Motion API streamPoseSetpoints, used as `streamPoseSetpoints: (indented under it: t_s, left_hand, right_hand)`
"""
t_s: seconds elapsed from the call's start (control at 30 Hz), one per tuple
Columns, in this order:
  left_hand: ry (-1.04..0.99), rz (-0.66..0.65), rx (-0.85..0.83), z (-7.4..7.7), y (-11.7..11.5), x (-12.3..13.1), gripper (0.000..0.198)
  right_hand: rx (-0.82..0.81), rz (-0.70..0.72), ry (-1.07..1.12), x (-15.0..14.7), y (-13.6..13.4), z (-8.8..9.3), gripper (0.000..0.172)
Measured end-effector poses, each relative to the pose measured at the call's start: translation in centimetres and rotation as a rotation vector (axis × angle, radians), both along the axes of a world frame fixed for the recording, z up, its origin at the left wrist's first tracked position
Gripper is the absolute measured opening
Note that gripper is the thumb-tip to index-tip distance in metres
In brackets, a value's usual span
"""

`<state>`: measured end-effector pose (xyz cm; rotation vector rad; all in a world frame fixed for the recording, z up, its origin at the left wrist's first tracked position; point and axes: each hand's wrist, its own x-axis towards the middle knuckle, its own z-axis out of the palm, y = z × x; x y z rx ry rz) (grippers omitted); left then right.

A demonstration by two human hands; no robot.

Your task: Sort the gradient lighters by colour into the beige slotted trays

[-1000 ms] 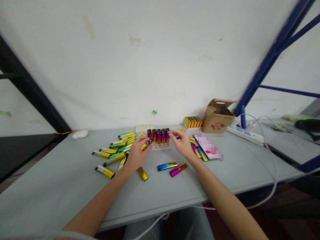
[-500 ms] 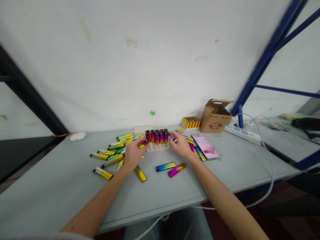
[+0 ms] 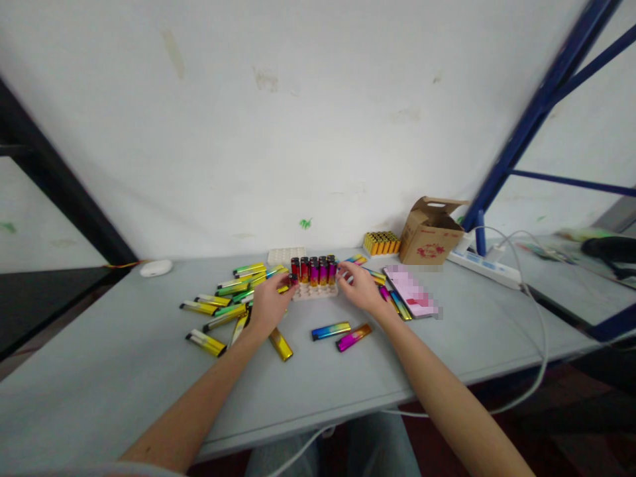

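Observation:
A white tray with holes point(image 3: 316, 291) holds several red and purple lighters point(image 3: 314, 271) standing upright in its back rows. At the tray's front left corner, my left hand point(image 3: 268, 301) pinches a dark red lighter point(image 3: 293, 281), held upright with its black end up. My right hand point(image 3: 358, 286) is at the tray's right end, thumb and fingers bent together beside the last purple lighter. A small bit of blue shows at those fingertips; what they grip is hidden. Yellow and green lighters point(image 3: 223, 318) lie in a loose pile left of my left hand.
A blue-yellow lighter point(image 3: 330, 330) and a magenta one point(image 3: 354, 337) lie in front. Behind stand another white tray point(image 3: 287, 256), a block of orange lighters point(image 3: 381, 244) and a cardboard box point(image 3: 430, 233). Rightward are a pink-screened phone point(image 3: 411, 291) and a power strip point(image 3: 487, 268).
My left hand has shifted slightly, and the red lighter in it sits a touch higher, close against the tray. My right hand keeps its place. The whole view has moved a little.

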<state>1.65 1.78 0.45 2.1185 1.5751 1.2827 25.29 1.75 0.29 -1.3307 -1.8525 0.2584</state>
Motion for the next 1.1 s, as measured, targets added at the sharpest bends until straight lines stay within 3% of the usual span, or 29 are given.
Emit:
streamPoseSetpoints:
  t_s: [0.37, 0.63, 0.83, 1.1]
  left_hand:
    - [0.017, -0.04, -0.026, 0.4, 0.0, 0.2, 0.016]
    - [0.033, 0.034, 0.029, -0.2, 0.2, 0.1, 0.019]
    - [0.234, 0.103, 0.128, -0.2, 0.2, -0.3, 0.02]
    - [0.364, 0.107, 0.135, -0.8, 0.2, -0.5, 0.021]
  right_hand:
    - [0.053, -0.041, 0.021, 1.2, 0.7, 0.2, 0.026]
    - [0.127, -0.235, 0.169, 3.8, 1.4, 1.0, 0.027]
    - [0.093, -0.205, -0.103, 4.9, 1.4, 1.0, 0.021]
    - [0.083, -0.328, -0.18, 6.8, 1.6, 1.1, 0.025]
